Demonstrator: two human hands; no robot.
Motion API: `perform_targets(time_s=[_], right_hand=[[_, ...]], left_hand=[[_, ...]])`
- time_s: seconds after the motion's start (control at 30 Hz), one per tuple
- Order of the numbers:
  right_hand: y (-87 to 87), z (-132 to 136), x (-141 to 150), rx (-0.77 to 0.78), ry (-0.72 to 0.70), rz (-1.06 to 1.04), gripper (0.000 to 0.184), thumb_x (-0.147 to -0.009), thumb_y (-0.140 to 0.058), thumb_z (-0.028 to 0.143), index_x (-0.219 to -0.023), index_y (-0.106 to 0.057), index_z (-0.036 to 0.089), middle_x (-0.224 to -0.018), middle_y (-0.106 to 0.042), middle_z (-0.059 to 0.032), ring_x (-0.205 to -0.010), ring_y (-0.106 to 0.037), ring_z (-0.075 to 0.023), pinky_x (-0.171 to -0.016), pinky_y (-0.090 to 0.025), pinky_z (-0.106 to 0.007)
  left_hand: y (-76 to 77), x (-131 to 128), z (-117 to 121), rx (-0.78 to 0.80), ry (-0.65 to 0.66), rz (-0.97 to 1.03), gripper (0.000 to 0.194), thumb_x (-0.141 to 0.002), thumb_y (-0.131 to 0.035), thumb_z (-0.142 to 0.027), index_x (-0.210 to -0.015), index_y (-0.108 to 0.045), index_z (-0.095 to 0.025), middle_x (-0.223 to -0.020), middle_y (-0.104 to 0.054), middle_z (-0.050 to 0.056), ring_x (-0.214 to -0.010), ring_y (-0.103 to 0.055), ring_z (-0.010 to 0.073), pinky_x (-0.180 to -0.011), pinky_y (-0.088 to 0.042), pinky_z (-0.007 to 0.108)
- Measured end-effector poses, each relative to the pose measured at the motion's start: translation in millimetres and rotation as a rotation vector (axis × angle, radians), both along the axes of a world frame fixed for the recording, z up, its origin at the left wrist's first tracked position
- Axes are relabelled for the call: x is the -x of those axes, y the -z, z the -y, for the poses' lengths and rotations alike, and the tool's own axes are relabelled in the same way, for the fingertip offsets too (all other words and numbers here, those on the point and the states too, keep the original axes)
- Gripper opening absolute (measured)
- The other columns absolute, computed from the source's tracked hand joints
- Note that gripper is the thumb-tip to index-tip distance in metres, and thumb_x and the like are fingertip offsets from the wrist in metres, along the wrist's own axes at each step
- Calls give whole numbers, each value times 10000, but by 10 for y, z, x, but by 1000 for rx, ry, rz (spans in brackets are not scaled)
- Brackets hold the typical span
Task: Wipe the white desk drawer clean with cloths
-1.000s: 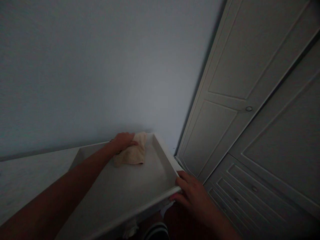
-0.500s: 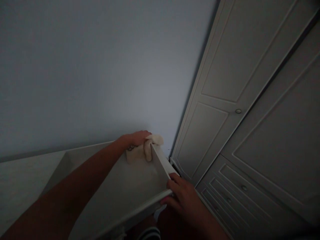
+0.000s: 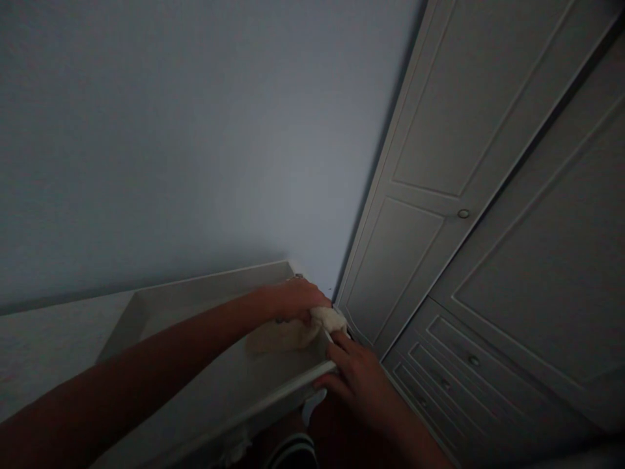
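A cream cloth (image 3: 329,319) is draped over the right side wall of a white drawer (image 3: 263,407), and part of it hangs down inside. My left hand (image 3: 300,299) is closed on the cloth along that wall, its fingertips partly hidden. At the drawer's front right corner, my right hand (image 3: 356,378) grips the edge, fingers over the side and thumb along the front. The cloth touches or nearly touches the right fingers. Dim light blurs the drawer's floor.
Behind the drawer rises a plain bluish wall (image 3: 219,143). On the right stands a panelled wardrobe (image 3: 415,260) with round knobs and several small drawers (image 3: 449,365). A pale surface (image 3: 49,345) extends at the left. My leg, with a striped band (image 3: 293,443), is below the drawer.
My left hand has slid the cloth along the drawer's right side wall, from the back corner toward the front. My right hand keeps its hold on the front corner.
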State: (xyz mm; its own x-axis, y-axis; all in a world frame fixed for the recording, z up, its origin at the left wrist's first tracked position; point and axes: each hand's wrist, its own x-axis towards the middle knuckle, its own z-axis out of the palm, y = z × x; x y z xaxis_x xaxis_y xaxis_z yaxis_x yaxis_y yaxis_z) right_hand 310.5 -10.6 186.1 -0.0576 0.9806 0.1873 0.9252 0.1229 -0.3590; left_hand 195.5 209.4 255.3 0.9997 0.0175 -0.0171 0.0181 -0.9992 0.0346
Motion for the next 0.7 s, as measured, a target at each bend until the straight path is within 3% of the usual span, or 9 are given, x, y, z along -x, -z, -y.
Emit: perform_targets(time_s=[0.13, 0.33, 0.53, 0.7], right_hand=[[-11, 24, 41, 13, 50, 12, 417, -973, -603, 626, -1097, -669, 234, -1179, -659, -94, -1011, -687, -259, -807, -533, -345], [21, 64, 58, -27, 100, 28, 458, -954, -619, 644, -1202, -665, 261, -1134, -702, -91, -999, -709, -258, -825, -534, -330], [-38, 76, 70, 14, 110, 33, 425, -972, -600, 646, -1151, -661, 265, -1124, -701, -73, -972, -714, -244, -792, -515, -317], [-58, 71, 71, 25, 99, 2, 441, -978, -568, 668, -1042, -649, 239, -1146, -693, -80, -984, -697, -241, -791, -495, -313]], left_hand=[[66, -89, 210, -78, 90, -29, 354, -760, -838, -315, -1087, -728, -235, -1093, -810, 88, -1035, -756, 306, -852, -535, 377], [221, -113, 371, -98, 168, 19, 309, -865, -738, -374, -1137, -698, -232, -1150, -795, 69, -1068, -745, 269, -861, -526, 356], [273, -189, 155, -95, 189, 21, 323, -818, -798, -446, -1074, -715, -269, -1036, -816, 45, -940, -770, 258, -732, -511, 328], [251, -168, -70, -131, 141, 7, 325, -796, -840, -376, -1076, -712, -274, -1040, -814, 32, -997, -762, 243, -781, -522, 307]])
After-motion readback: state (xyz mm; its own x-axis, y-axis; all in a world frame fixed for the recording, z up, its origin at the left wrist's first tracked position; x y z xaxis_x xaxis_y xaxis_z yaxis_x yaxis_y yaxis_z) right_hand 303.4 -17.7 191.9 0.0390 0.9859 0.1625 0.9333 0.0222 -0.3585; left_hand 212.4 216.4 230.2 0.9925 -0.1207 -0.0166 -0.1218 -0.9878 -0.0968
